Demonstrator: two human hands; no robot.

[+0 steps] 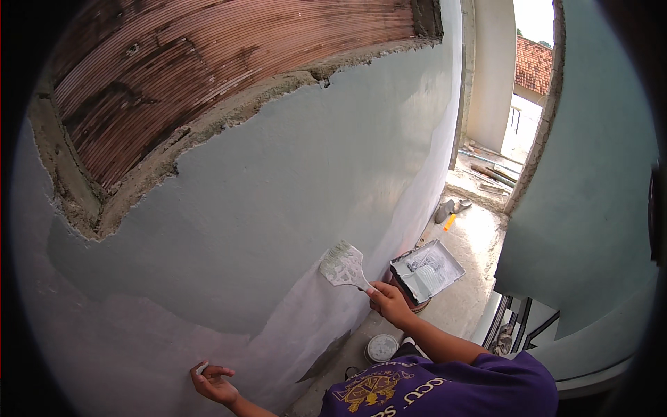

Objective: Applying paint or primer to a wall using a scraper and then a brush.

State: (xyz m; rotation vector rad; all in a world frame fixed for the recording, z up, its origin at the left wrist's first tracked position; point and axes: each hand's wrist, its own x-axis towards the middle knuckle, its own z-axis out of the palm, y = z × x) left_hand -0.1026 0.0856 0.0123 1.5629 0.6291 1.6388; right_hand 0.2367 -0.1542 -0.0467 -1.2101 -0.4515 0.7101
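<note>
My right hand (390,303) is closed round the handle of a wide, flat paintbrush (343,267) with a pale, paint-smeared body. Its bristles point up and meet the wall (278,181), at the edge between grey-green paint and a paler pinkish-white surface. Low by the wall, my left hand (215,384) has its fingers loosely bent and apart. A small whitish spot shows by one finger; I cannot tell what it is. Just beyond my right hand stands a paint tray (428,270) smeared with light grey paint, on top of a reddish-brown container (411,297).
A round tub (382,348) sits near my foot. Above the painted area is a rough-edged recess with ribbed reddish brick (229,62). Farther along the floor lie grey shoes (445,210) and an orange-handled tool (449,222). A doorway opens beyond, with pipes (493,174) on the ground.
</note>
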